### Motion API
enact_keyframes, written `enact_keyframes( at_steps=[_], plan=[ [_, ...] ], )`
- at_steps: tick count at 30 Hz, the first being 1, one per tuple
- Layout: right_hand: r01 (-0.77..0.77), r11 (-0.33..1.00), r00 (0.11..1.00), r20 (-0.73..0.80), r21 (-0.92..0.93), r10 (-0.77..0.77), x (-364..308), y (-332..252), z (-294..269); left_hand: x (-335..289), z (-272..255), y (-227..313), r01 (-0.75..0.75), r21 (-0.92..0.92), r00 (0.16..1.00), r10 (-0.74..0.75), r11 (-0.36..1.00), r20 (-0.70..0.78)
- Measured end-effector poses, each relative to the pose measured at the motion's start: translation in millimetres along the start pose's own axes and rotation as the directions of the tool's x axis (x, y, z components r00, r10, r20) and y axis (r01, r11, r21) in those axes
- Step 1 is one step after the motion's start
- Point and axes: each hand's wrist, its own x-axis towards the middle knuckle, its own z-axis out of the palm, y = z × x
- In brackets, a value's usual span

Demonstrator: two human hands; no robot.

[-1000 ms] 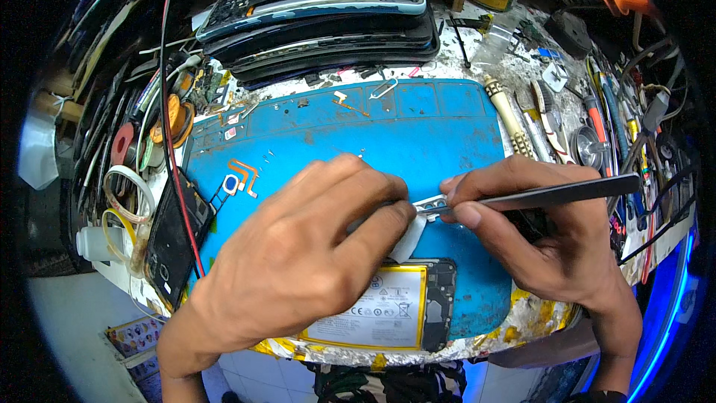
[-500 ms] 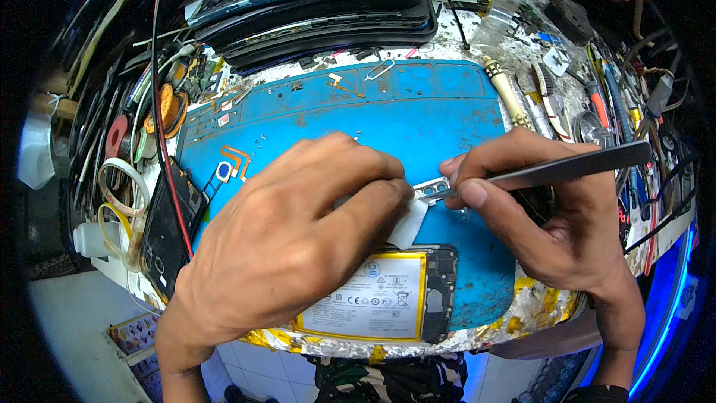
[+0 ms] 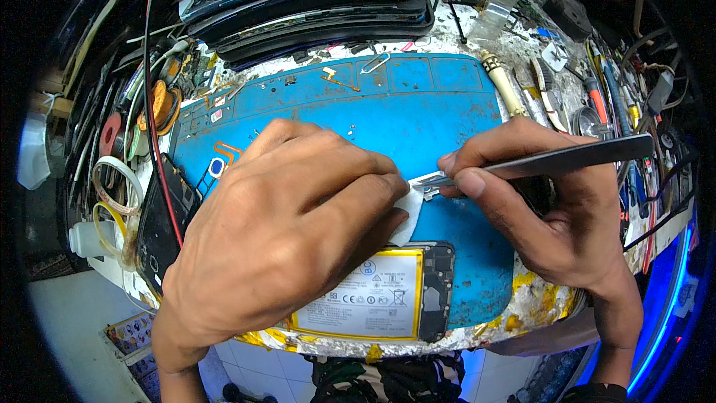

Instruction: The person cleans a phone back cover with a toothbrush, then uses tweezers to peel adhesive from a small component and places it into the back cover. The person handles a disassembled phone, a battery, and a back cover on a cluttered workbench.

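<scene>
My left hand (image 3: 291, 231) is closed, its fingertips pinching a small silver camera lens frame (image 3: 427, 177) above the blue mat (image 3: 477, 134). A piece of white tissue (image 3: 406, 222) hangs from under the same fingers. Dark metal tweezers (image 3: 574, 157) are gripped in my right hand (image 3: 541, 213), with their tips at the lens frame. My fingers hide the frame's left end. Below my left hand lies an opened phone (image 3: 438, 291) with a white, yellow-edged battery (image 3: 373, 306), partly covered by that hand.
Stacked phones and tablets (image 3: 321, 11) stand at the back. A small flex cable with a blue-faced square part (image 3: 217, 167) lies left on the mat, near a dark phone shell (image 3: 162, 216). Tools, including a cream-handled one (image 3: 503, 86), crowd the right. Tape rolls (image 3: 119, 183) sit left.
The tweezer tips have shifted slightly left along the lens frame. The frame has tilted, and its lens rings no longer show clearly. My left fingers have moved a little.
</scene>
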Motion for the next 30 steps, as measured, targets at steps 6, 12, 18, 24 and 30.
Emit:
enact_keyframes(
  at_steps=[6,12,18,24,30],
  plan=[
    [0.075,0.997,0.997,0.007,-0.019,-0.075,0.5,4.4,0.7,-0.1,-1.7,1.6,0.009,0.007,1.0,-0.009,1.0,0.008],
    [0.071,0.997,0.997,0.03,-0.033,-0.07,0.4,2.4,-0.4,-0.3,-1.9,0.2,0.0,0.006,1.0,0.0,1.0,0.014],
    [0.129,0.991,0.991,0.025,-0.018,-0.129,1.7,6.5,0.8,-1.5,-1.4,-0.3,0.001,0.015,1.0,-0.001,1.0,0.005],
    [0.089,0.996,0.996,0.015,0.016,-0.089,0.5,5.3,-2.2,-1.7,-0.2,0.4,-0.003,0.037,1.0,0.003,0.999,-0.002],
    [0.104,0.994,0.994,0.02,-0.022,-0.103,2.0,6.6,0.2,-2.5,2.2,1.0,-0.01,0.041,1.0,0.01,0.999,-0.016]
  ],
)
